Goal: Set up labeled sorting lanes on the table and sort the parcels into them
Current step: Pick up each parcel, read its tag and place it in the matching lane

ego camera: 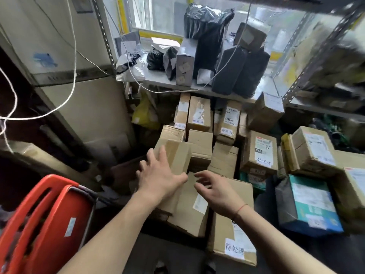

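A heap of brown cardboard parcels lies on the floor below a table. My left hand [158, 174] reaches forward with straight fingers resting on the side of a taped box [178, 155]. My right hand [214, 189] hovers with loosely spread fingers over a flat box [189, 210] carrying a small white sticker; it holds nothing. A big carton [233, 232] with a handwritten white label lies under my right wrist. Several upright boxes with handwritten labels, such as one at the back [198, 113], stand behind.
The table [158, 79] above carries black and grey bagged parcels [240, 71]. A red plastic basket [45, 220] sits at the lower left. A metal rack upright [316, 56] rises at right. White cables [73, 76] hang at left. A teal package [314, 206] lies right.
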`<state>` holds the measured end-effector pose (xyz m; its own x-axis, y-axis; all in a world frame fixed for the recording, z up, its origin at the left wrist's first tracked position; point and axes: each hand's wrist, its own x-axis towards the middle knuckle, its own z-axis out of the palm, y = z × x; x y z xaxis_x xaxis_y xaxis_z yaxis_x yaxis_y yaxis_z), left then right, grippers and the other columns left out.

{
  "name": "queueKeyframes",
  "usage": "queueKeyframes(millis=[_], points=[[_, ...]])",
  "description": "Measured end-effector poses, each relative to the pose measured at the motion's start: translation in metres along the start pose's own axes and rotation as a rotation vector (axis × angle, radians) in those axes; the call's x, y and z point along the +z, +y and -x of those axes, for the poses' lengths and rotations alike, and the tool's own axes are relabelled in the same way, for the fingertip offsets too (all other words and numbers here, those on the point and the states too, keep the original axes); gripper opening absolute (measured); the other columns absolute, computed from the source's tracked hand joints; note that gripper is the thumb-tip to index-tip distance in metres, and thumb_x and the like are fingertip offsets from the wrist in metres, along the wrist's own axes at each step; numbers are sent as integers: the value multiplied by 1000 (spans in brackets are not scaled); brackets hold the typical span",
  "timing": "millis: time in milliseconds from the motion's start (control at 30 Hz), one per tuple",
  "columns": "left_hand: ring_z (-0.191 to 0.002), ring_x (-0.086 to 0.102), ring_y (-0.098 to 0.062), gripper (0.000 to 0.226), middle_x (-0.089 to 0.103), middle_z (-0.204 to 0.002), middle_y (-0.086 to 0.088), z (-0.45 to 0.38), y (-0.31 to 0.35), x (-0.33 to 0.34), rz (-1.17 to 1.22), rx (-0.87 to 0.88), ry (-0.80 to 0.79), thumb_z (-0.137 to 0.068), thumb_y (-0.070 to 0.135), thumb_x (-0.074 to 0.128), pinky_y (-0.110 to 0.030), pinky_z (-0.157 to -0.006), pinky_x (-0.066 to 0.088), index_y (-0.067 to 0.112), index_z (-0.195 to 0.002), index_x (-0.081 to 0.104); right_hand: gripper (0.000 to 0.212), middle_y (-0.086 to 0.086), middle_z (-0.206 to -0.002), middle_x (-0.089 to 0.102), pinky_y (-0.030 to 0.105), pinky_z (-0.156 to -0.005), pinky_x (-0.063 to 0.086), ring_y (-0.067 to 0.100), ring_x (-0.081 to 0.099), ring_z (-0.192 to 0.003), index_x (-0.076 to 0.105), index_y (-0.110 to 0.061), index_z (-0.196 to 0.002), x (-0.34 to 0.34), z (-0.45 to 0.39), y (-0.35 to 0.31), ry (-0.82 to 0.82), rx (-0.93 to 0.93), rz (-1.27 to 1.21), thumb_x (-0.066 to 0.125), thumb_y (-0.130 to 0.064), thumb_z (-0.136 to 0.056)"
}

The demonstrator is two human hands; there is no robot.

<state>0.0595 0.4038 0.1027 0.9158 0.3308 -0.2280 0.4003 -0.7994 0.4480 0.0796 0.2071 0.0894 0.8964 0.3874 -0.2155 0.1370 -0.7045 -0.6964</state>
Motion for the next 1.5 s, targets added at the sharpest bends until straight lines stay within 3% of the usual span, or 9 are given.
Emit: queueKeyframes(millis=[100,233,400,533,667,933,1133,1400,1500], points=[[-132,53,-29,96,40,-153,-2,-3,7,-23,586,17,-158,-83,71,71,-54,-106,52,37,-160,24,35,-6,-119,72,33,-102,55,14,67,-115,63,-28,-135,-6,-5,-5,17,95,-377,51,-47,-108],[-93,76,-28,46,76,-112,-15,7,17,-41,1411,-147,-529,-105,48,51,-39,-77,65,14,-129,69,48,4,-130,71,56,-107,54,27,68,-122,58,-44,-142,-17,-5,-5,-97,138,-839,52,-66,-100],[-138,55,-46,58,61,-145,-23,-3,-1,-15,1649,-274,-611,-108,48,39,-61,-121,37,10,-142,65,76,7,-144,66,61,-108,49,33,65,-130,34,-58,-153,-25,-8,-1,-247,132,-1228,74,-30,-95],[-137,58,-43,50,62,-144,-24,-12,-14,-2,1535,-256,-491,-101,36,54,-60,-118,42,7,-141,65,88,15,-144,63,57,-102,56,35,66,-128,32,-53,-157,-29,-8,7,-199,84,-1191,79,-19,-90],[-110,75,-25,41,74,-129,-9,-22,-11,-9,1188,-67,-351,-105,45,58,-44,-83,63,22,-138,65,87,8,-146,54,56,-97,60,29,69,-124,38,-53,-154,-26,-9,9,-77,104,-1024,83,-27,-85],[-110,73,-10,47,76,-119,12,-22,-12,-7,842,-21,-306,-102,38,68,-40,-93,62,37,-147,57,67,5,-140,57,56,-95,61,27,67,-123,49,-50,-145,-14,-7,6,-62,158,-973,76,-14,-94],[-115,69,-10,55,72,-125,13,-14,-9,-12,807,-12,-306,-101,39,69,-28,-78,57,41,-151,48,66,0,-133,62,58,-92,61,29,69,-121,48,-48,-142,-21,-3,8,-118,181,-991,68,-3,-98],[-121,69,-14,48,72,-129,10,-20,-4,-6,854,31,-290,-94,33,74,-47,-97,61,44,-139,61,67,-6,-128,63,43,-84,64,11,75,-106,42,-41,-152,-32,15,18,-1,215,-932,67,-7,-100],[-119,71,-14,40,77,-122,10,-20,8,3,872,74,-359,-101,19,69,-45,-94,62,46,-130,65,68,-2,-135,63,52,-93,62,22,72,-117,41,-40,-154,-35,21,27,37,251,-925,68,-8,-100]])
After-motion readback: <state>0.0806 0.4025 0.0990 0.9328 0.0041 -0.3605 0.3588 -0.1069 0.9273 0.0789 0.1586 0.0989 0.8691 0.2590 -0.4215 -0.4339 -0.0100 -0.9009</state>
